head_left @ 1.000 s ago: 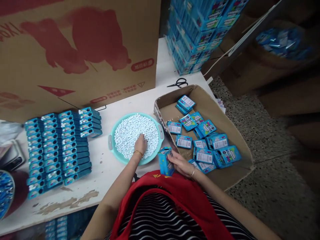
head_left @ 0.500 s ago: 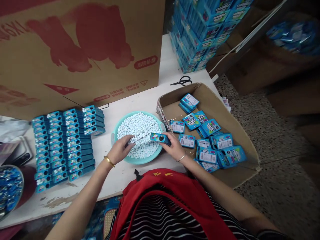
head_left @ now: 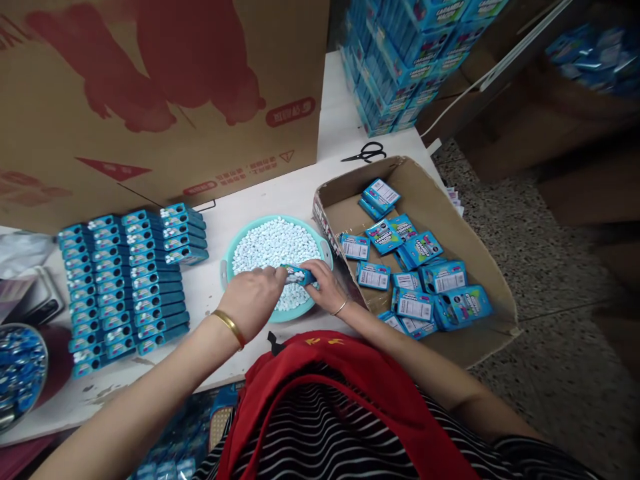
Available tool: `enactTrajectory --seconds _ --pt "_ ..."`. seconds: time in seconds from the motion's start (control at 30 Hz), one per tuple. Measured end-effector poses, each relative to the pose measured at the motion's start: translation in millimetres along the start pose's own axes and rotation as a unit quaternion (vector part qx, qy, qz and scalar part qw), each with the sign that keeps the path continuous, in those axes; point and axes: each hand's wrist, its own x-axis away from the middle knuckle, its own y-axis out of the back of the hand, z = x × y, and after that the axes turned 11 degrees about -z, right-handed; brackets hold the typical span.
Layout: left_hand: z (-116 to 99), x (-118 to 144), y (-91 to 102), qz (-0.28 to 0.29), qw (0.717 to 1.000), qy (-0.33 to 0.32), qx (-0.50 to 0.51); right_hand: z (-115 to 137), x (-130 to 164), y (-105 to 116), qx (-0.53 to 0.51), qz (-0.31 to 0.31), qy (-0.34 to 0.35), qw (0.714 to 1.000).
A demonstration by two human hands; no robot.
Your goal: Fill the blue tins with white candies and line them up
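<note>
My right hand grips one end of a small blue candy box. White pieces show through the box's window. My left hand, fingers curled, closes on the box's other end; its fingertips are partly hidden behind the knuckles. Both hands are over a turquoise basin filled with small white candies. To the left, similar blue boxes lie stacked in several rows with their round windows facing me.
At the right stands an open cardboard tray holding several loose blue boxes. Black scissors lie behind it. A large carton blocks the back left. Stacked blue packs rise at the back, and a tub of blue wrappers stands far left.
My left hand has risen from the white candies and moved right, onto the box. The box has shifted a little left in my right hand, and white pieces now show in its window.
</note>
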Motion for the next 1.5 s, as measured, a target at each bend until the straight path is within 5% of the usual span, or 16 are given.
enactTrajectory --seconds 0.1,0.2,0.3,0.4,0.53,0.7,0.87,1.13,1.37,1.5 --pt "5 4 3.5 -0.02 1.0 -0.015 -0.004 -4 1 0 -0.006 -0.011 0.001 1.0" --pt "40 6 -15.7 -0.055 0.998 0.018 0.003 -8 2 5 -0.007 -0.033 -0.009 0.999" --pt "83 1 -63.0 -0.039 0.995 0.088 0.013 -11 4 15 -0.004 -0.058 -0.028 0.998" --pt "103 -13 -120.5 -0.01 0.99 0.121 0.072 -9 7 25 -0.001 -0.074 -0.043 0.996" --pt "78 -48 -176.1 -0.042 0.983 0.101 0.145 -3 14 32 -0.002 -0.073 -0.059 0.996" --pt "46 -76 -199.9 -0.086 0.966 0.072 0.234 5 24 35 0.016 -0.034 -0.072 0.997" --pt "68 -52 -179.8 -0.11 0.949 0.053 0.29 7 29 33 0.013 -0.021 -0.083 0.996" --pt "91 0 -80.9 -0.134 0.948 -0.059 0.282 3 11 13 0.04 -0.042 -0.056 0.997" --pt "49 5 -21.5 -0.009 0.996 -0.066 0.065 1 1 -4 0.056 -0.015 0.009 0.998" --pt "11 4 0.0 0.018 0.996 -0.047 -0.071 2 4 -10 0.053 -0.01 0.023 0.998"
